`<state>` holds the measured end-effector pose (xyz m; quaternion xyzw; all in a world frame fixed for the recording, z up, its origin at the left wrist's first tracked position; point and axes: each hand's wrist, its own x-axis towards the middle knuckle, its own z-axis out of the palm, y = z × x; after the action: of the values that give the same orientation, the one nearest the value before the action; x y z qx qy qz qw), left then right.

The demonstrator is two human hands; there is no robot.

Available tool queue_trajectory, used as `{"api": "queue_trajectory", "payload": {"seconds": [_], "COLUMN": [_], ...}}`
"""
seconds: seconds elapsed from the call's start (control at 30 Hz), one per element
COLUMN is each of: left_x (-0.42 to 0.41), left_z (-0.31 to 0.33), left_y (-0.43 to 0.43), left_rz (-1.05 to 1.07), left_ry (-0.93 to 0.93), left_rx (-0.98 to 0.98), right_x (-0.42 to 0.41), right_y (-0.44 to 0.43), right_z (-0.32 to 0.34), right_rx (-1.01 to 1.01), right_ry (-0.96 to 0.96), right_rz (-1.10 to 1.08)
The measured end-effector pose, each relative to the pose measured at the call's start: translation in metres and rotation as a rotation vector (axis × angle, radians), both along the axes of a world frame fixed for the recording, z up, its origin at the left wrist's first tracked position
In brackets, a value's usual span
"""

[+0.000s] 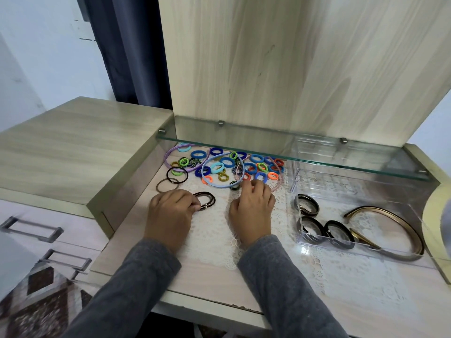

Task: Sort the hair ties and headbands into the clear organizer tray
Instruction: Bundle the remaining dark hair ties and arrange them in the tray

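Surface: pale wood-grain desk (127,237), white lace mat (212,237), glass shelf (268,148) over rear, wooden back panel (268,57). Dark curtain (122,45) and white wall (36,57) far left.

Clear organizer tray (302,236) at right: bronze headband (404,228) lying flat, long axis left-right, open ends facing left; black ties (308,204) beside it.

Coloured hair ties (227,162) heaped under shelf; pink headband (278,178) arched, ends toward viewer.

Left hand (172,212) pinches dark beaded ties (207,202). Right hand (252,208) curled at heap edge; grip cannot be told.
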<state>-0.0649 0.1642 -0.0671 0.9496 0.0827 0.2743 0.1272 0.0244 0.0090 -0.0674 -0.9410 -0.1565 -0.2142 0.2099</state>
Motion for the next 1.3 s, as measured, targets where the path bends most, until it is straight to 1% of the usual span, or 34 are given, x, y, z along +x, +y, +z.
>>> {"api": "queue_trajectory", "payload": {"seconds": [0.07,0.17,0.23,0.33,0.4,0.5,0.6,0.7,0.77,0.9,0.97,1.07,1.3], "left_x": [0.0,-0.001,-0.002,-0.004,-0.005,-0.006,-0.007,-0.006,-0.005,-0.002,-0.001,0.0,0.0], "left_z": [0.001,0.003,0.002,-0.001,-0.002,-0.002,-0.004,-0.004,-0.005,-0.007,-0.007,-0.007,-0.007], "left_y": [0.001,0.008,0.018,0.026,0.024,0.024,0.026,0.026,0.028,0.032,0.033,0.035,0.038], "left_rz": [0.006,0.115,0.215,0.327,0.339,0.349,0.328,0.302,0.284,0.268,0.268,0.269,0.251], "left_ry": [-0.037,-0.08,-0.027,0.133,0.158,0.148,0.077,0.028,0.007,-0.059,-0.08,-0.078,-0.08], "left_rx": [-0.011,-0.04,-0.066,-0.228,-0.267,-0.253,-0.252,-0.274,-0.306,-0.397,-0.431,-0.442,-0.449], "right_x": [0.0,0.0,0.0,0.001,0.002,0.005,0.011,0.022,0.029,0.038,0.04,0.039,0.036], "right_y": [0.0,-0.001,-0.002,-0.002,-0.002,-0.002,0.004,0.016,0.025,0.046,0.057,0.072,0.093], "right_z": [0.0,0.0,0.001,0.003,0.004,0.006,0.012,0.022,0.03,0.045,0.05,0.052,0.053], "right_rx": [-0.008,0.001,0.011,0.015,0.041,0.069,0.103,0.102,0.04,-0.222,-0.289,-0.329,-0.367], "right_ry": [0.009,0.031,0.043,0.04,0.044,0.07,0.061,0.065,0.08,0.127,0.141,0.143,0.092], "right_rz": [0.002,0.006,0.008,0.03,0.055,0.074,0.114,0.218,0.311,0.49,0.551,0.603,0.608]}}
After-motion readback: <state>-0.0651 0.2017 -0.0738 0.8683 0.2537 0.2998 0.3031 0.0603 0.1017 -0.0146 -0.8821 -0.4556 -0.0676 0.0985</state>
